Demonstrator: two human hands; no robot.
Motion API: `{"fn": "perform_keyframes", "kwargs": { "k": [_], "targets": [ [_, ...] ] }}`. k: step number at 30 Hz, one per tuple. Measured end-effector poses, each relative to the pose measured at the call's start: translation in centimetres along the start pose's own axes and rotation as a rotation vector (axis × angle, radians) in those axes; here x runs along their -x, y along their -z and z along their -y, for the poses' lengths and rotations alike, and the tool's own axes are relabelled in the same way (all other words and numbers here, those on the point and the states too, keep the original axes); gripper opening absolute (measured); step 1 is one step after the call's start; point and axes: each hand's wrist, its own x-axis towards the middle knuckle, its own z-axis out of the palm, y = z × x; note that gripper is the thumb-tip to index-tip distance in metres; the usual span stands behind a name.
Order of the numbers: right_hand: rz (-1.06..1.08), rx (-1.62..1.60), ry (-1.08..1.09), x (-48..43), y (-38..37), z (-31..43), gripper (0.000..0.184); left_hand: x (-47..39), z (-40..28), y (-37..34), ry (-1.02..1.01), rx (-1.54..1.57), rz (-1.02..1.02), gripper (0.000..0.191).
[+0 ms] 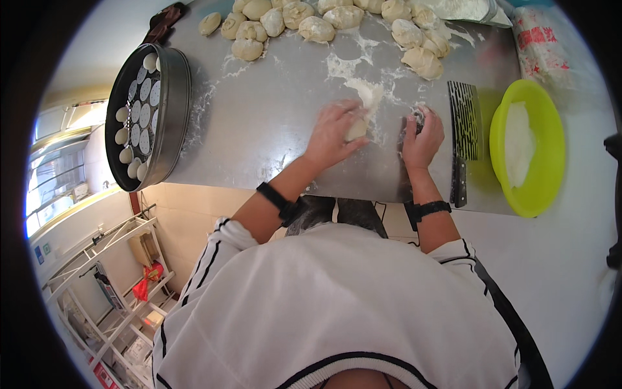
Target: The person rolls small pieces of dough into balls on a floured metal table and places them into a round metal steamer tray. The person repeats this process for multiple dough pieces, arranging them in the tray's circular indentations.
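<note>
My left hand (337,129), a little blurred, curls over a pale piece of dough (357,130) on the floured metal tabletop (252,126). To its right, my right hand (423,131) rests with bent fingers low over the metal; its palm side is hidden, so whether it holds anything cannot be told. Loose white flour (368,95) lies just beyond my left hand. Several floured dough pieces (317,29) sit along the far side, with another group (422,62) beyond my right hand. A cleaver with a black patterned blade (464,121) lies right of my right hand.
At the left edge stands a round metal steamer tray (177,116) holding small dough balls (121,136). A yellow-green plastic basin (551,150) with white powder (519,146) stands at the right. Behind it lies a plastic bag with red print (542,46); an open flour bag (466,9) is at the back.
</note>
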Motion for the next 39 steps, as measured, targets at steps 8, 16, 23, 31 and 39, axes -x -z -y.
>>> {"fn": "perform_keyframes", "kwargs": {
  "k": [8, 16, 23, 31, 39],
  "targets": [
    [0.258, -0.528, -0.190, 5.3, 2.4, 9.9, 0.036, 2.1, 2.6, 2.1, 0.262, -0.063, 0.034, 0.037],
    [0.319, -0.871, -0.062, 4.5, -4.9, 16.0, 0.065, 4.2, 2.6, 1.3, 0.060, 0.663, -0.262, 0.056],
    [0.300, -0.859, -0.096, 4.8, -4.6, 16.7, 0.073, 5.3, 2.8, 1.5, 0.098, 0.419, 0.004, 0.057],
    [0.328, -0.872, -0.104, 4.8, -3.9, 16.9, 0.082, 4.2, 3.0, 1.0, 0.197, 0.493, -0.200, 0.058],
    [0.315, -0.929, -0.107, 5.0, -4.0, 17.2, 0.085, 3.9, 3.0, 1.3, 0.284, 0.517, -0.147, 0.057]
  ]
}}
